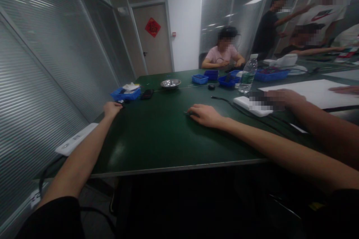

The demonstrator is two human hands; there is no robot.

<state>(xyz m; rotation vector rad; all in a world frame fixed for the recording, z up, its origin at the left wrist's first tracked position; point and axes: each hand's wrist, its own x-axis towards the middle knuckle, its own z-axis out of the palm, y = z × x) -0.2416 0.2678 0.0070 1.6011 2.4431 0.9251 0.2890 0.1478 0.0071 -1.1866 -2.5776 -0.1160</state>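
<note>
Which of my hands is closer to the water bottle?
Right. Your right hand is on the table, left of the bottle and closer to you; your left hand is farther left, near a blue bin.

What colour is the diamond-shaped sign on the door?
The diamond-shaped sign is red with dark writing, seen best in the head view.

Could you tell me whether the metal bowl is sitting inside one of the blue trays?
No, the metal bowl sits directly on the green table, apart from the blue trays.
</note>
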